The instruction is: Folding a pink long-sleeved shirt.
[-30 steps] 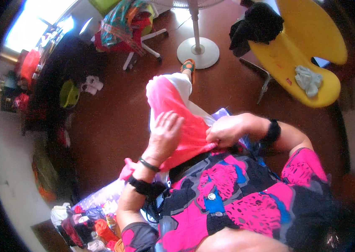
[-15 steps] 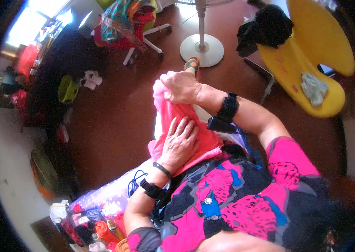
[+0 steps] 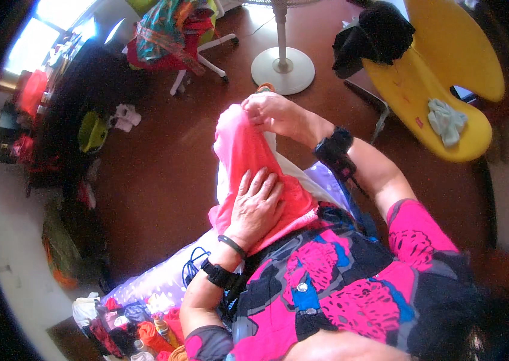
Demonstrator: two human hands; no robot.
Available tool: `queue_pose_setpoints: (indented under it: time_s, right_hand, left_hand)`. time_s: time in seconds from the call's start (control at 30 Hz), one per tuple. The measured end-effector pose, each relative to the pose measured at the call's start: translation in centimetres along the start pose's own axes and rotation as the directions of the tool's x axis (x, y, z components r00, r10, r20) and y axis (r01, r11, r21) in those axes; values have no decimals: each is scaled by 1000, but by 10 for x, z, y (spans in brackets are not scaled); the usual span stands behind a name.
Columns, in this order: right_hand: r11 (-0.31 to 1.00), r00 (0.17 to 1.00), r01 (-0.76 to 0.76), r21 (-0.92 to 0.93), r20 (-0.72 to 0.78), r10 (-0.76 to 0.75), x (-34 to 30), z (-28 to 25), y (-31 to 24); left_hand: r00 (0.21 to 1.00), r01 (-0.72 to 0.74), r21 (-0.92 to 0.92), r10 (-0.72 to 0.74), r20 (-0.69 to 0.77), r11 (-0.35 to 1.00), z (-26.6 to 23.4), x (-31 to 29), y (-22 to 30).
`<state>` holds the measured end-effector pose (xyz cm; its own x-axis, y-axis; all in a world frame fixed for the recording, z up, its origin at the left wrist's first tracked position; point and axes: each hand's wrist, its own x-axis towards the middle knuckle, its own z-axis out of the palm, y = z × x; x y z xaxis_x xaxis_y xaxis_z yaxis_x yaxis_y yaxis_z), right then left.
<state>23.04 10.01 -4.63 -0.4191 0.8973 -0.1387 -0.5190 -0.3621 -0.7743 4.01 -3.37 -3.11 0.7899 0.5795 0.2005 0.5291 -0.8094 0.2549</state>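
A pink cloth garment lies stretched over my lap and knee, its far end bunched and rounded. My left hand rests flat on the middle of it, fingers a little apart. At the far end my right hand pinches the cloth's edge between thumb and fingers. Part of a white cloth shows beneath the pink one on the right side. The exact kind of garment cannot be made out.
Left of me, a pile of rolled, many-coloured clothes sits beside a purple dotted cover. Ahead stand a white fan base and a chair heaped with clothes. A yellow chair at right carries a pale cloth.
My right hand has opened from a fuller fist to a fingertip pinch, and its wrist has shifted slightly right. The pink cloth's far end looks smoother and rounder. My left hand stays put.
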Motion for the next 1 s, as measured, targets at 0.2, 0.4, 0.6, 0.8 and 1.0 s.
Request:
queue_pose_setpoints:
  time_s: [0.2,0.4,0.6,0.8,1.0]
  right_hand:
    - [997,999,-55,50,4,54,29,20,-12]
    - [996,1000,-22,-92,-7,22,62,17,-24]
    - [967,998,55,-248,-15,-60,78,28,-31]
    - [518,949,119,-847,-57,-310,79,24,-14]
    - [343,919,232,-910,89,-384,37,16,-20]
  left_hand:
    - [1000,0,2,0,7,1000,0,2,1]
    - [1000,7,-1,-7,18,1000,1,2,3]
    - [1000,2,-18,-2,-8,1000,2,4,5]
    - [1000,13,-23,-13,8,1000,-2,5,9]
    - [999,21,-51,-22,-36,998,-2,3,4]
